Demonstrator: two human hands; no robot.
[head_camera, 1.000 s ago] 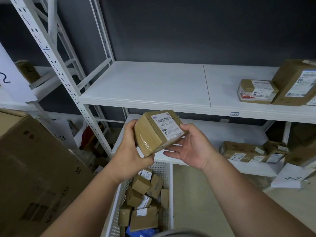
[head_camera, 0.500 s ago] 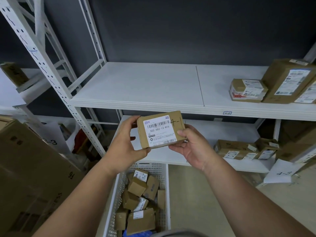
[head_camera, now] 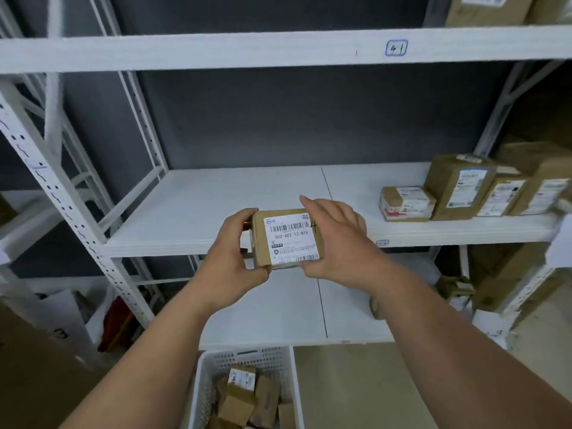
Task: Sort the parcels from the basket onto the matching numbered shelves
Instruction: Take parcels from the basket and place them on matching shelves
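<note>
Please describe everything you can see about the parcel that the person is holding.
The parcel is a small brown cardboard box, held in the air before the middle shelf. Its white label faces the camera, with barcodes and the number 502-602-12-815; a handwritten 4 shows beside it. The left hand grips its left side, the right hand covers its right edge.

The light is soft and even, with weak shadows. The parcel label [head_camera: 291, 239] reads sharp in the centre; the frame edges look blurred and bent.
</note>
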